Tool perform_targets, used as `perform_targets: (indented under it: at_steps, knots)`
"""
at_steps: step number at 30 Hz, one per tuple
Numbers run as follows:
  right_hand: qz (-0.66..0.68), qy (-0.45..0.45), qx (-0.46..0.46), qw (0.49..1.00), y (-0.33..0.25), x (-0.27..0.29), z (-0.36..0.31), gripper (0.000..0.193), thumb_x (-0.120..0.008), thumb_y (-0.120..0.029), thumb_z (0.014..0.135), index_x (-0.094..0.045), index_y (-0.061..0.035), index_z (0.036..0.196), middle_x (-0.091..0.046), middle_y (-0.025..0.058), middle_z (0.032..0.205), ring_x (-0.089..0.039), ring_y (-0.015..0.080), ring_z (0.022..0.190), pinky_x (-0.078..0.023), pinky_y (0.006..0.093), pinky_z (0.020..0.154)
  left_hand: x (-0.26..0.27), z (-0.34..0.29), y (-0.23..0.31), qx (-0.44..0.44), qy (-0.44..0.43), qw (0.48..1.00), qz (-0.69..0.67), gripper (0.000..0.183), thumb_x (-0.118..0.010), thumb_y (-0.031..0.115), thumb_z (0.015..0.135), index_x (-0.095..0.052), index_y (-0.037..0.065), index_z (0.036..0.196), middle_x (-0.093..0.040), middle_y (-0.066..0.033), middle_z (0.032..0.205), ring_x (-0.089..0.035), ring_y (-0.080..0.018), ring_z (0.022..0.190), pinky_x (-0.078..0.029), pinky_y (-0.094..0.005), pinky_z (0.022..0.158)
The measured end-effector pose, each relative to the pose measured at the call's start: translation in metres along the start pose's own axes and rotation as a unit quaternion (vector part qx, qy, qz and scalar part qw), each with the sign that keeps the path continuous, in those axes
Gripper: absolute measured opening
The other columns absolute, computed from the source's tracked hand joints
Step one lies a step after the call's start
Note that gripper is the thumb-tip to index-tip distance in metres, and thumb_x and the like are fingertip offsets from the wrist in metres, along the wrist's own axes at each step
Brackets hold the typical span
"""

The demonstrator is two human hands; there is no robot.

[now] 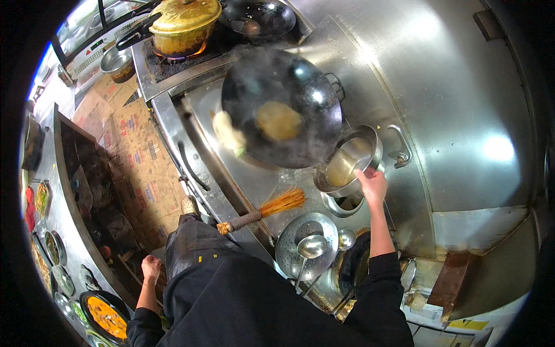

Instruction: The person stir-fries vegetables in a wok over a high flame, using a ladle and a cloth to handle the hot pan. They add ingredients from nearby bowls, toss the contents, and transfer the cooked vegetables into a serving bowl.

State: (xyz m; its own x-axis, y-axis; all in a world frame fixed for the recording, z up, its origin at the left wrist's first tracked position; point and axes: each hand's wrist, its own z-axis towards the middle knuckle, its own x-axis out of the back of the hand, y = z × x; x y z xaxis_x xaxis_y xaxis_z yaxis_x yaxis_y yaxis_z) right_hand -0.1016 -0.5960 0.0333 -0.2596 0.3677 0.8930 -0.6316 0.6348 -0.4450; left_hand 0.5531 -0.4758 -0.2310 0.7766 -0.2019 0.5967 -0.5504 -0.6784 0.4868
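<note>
My right hand (373, 184) is closed on the near right rim of a steel pot (378, 151) with pale cloudy liquid in it. The pot sits at the lower right edge of a large black wok (243, 92), above another steel container (341, 210). Steam rises from the wok, where a small pool of yellowish liquid (278, 121) lies. A whitish cloth (227, 134) rests against the wok's left rim. Down at my left side, my left hand (151, 267) is curled into a loose fist with nothing visible in it, near the side counter.
A bamboo brush (277, 203) lies on the steel stovetop. Nearer me are a perforated strainer (287, 243) and a ladle (312, 247). A yellow lidded pot (184, 26) stands over a flame at far left. A tap (400, 144) rises right. Food dishes line the left counter (75, 231).
</note>
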Motion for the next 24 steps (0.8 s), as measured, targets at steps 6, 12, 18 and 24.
perform_targets:
  at_steps: [6,12,18,24]
  knots:
    - [-0.092,-0.016,0.004,0.996,-0.027,-0.009,-0.019,0.049,-0.075,-0.038,0.067,-0.058,0.0012,0.09,-0.065,0.0186,0.09,-0.063,0.0344,0.084,-0.049,0.041,0.075,-0.001,0.001,0.017,-0.029,-0.008,0.999,0.019,0.017,-0.061,0.014,0.067,-0.052,-0.001,0.067,-0.052,-0.0093,0.058,-0.052,-0.0181,0.057,-0.044,-0.0319,0.058]
    - [-0.137,-0.004,0.032,0.99,-0.031,-0.012,-0.027,0.053,-0.076,-0.04,0.065,-0.055,0.0012,0.091,-0.064,0.0208,0.085,-0.063,0.0372,0.081,-0.049,0.0435,0.073,0.003,-0.006,0.03,-0.043,0.001,0.998,0.055,0.019,-0.06,0.016,0.067,-0.052,-0.001,0.067,-0.052,-0.0109,0.058,-0.053,-0.021,0.059,-0.044,-0.0327,0.059]
    - [-0.133,0.016,0.039,0.99,-0.014,-0.011,-0.027,0.053,-0.076,-0.04,0.065,-0.056,0.0016,0.091,-0.064,0.0204,0.083,-0.063,0.0361,0.079,-0.049,0.0423,0.072,0.005,0.008,0.016,-0.062,0.004,0.995,0.073,0.019,-0.061,0.016,0.068,-0.057,-0.002,0.069,-0.057,-0.0132,0.062,-0.057,-0.0229,0.062,-0.046,-0.0339,0.061]
    - [-0.045,0.045,-0.006,0.998,0.035,0.011,-0.028,0.053,-0.074,-0.033,0.071,-0.055,0.0005,0.107,-0.064,0.0182,0.087,-0.063,0.0333,0.082,-0.049,0.0395,0.076,0.003,0.004,0.038,-0.086,0.011,0.991,0.103,0.016,-0.062,0.014,0.066,-0.058,-0.002,0.07,-0.057,-0.0137,0.061,-0.057,-0.0227,0.061,-0.046,-0.0345,0.061]
